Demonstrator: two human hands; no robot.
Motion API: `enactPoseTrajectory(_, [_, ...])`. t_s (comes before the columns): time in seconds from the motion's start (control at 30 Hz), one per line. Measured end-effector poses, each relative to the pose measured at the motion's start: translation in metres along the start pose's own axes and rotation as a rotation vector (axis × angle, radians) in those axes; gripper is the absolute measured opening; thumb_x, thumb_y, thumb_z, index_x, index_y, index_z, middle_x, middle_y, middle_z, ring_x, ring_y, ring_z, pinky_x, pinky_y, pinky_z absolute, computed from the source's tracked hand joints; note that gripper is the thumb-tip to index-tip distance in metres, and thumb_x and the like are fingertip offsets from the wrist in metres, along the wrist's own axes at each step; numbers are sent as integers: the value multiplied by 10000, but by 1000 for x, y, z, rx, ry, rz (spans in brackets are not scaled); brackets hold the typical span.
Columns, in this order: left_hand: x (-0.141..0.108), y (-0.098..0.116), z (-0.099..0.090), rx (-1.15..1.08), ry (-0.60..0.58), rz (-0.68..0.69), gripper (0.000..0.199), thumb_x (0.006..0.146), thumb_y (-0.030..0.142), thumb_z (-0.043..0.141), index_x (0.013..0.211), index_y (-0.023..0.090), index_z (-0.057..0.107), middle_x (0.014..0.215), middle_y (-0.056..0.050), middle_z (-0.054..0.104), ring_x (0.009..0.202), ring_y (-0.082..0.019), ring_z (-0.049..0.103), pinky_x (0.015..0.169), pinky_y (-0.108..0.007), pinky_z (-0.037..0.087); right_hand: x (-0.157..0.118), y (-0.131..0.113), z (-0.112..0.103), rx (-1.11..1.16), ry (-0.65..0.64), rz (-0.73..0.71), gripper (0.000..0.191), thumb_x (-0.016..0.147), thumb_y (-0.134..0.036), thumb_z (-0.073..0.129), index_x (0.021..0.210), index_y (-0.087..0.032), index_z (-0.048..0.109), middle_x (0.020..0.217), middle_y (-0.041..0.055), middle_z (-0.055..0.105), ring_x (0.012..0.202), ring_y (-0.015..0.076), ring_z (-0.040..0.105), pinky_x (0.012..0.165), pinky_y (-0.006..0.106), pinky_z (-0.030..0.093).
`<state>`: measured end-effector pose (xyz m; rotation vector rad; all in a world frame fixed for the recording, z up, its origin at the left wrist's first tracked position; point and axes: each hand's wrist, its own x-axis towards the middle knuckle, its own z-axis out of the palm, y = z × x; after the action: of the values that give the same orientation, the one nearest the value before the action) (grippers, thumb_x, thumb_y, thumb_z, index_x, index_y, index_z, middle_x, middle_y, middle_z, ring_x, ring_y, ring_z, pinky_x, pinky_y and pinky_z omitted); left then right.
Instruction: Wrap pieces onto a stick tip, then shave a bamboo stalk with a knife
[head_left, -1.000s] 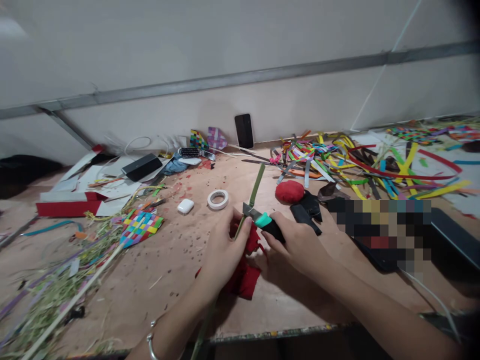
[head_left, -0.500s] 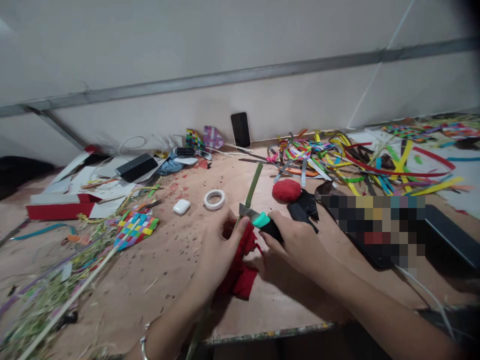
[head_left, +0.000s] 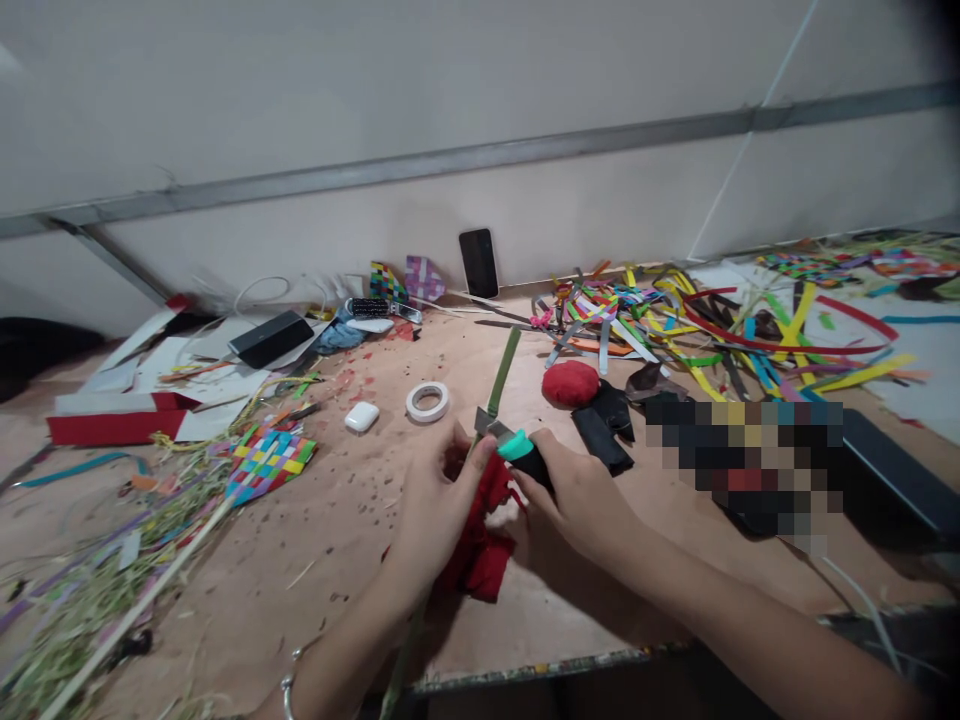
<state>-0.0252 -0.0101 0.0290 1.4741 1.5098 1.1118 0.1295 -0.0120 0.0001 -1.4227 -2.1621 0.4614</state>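
Note:
My left hand [head_left: 448, 475] is closed around a long green strip [head_left: 504, 372], which looks like split bamboo or a stalk. The strip's upper end sticks up past my thumb, and its lower part runs down under my left forearm toward the table edge. In my right hand [head_left: 574, 480] is a knife [head_left: 517, 450] with a black and turquoise handle. Its short wide blade lies across the strip just above my left thumb. Beneath both hands a crumpled red cloth [head_left: 484, 565] rests on the table, partly hidden by my left hand.
Beyond my hands lie a white tape roll [head_left: 427, 402], a white earbud case [head_left: 361, 416], a red round bundle [head_left: 570, 384] and black cloth [head_left: 604, 430]. Coloured strips [head_left: 675, 320] heap at the back right. A woven paddle shape [head_left: 271, 462] lies left. A phone [head_left: 478, 262] leans on the wall.
The knife blade and my right hand have shifted very slightly left along the green strip. Both grips stay the same. The whole view has moved a little.

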Motion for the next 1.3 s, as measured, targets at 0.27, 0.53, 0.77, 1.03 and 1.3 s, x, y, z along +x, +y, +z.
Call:
enactPoseTrajectory(0.27, [-1, 4, 5, -167, 17, -52, 336, 746, 398, 571, 608, 157, 382, 510, 61, 398, 462, -31, 390, 436, -132, 304, 0, -4, 1, 37, 7, 31, 261, 872, -402, 338, 919, -173, 454, 715, 33, 572, 638, 148, 556, 531, 201, 281])
enactPoseTrajectory(0.53, [-6, 4, 10, -440, 55, -157, 391, 722, 451, 588, 653, 182, 313, 435, 104, 358, 318, -5, 327, 331, -107, 253, 16, -4, -1, 92, 60, 157, 316, 876, -435, 300, 938, -165, 453, 696, 45, 576, 601, 154, 541, 514, 207, 276])
enactPoseTrajectory(0.77, [-6, 9, 3, -651, 40, -165, 386, 738, 418, 586, 685, 204, 269, 408, 131, 264, 282, 4, 238, 300, -82, 184, 28, 18, -35, -85, 245, 161, 391, 869, -475, 289, 974, -145, 471, 701, 68, 577, 613, 176, 551, 524, 215, 299])
enactPoseTrajectory(1.03, [-2, -1, 7, -661, -61, -116, 352, 749, 455, 555, 714, 195, 320, 453, 108, 380, 301, -8, 320, 295, -100, 248, 18, -5, -25, -182, 22, -145, 334, 862, -443, 354, 965, -173, 522, 789, 55, 607, 684, 143, 572, 559, 207, 325])
enactPoseTrajectory(1.3, [0, -3, 7, -646, -135, -109, 335, 729, 377, 599, 704, 192, 321, 423, 127, 342, 286, 9, 261, 293, -85, 211, 25, 9, -20, -225, 88, -137, 321, 850, -422, 366, 945, -174, 546, 798, 51, 616, 681, 132, 569, 551, 203, 306])
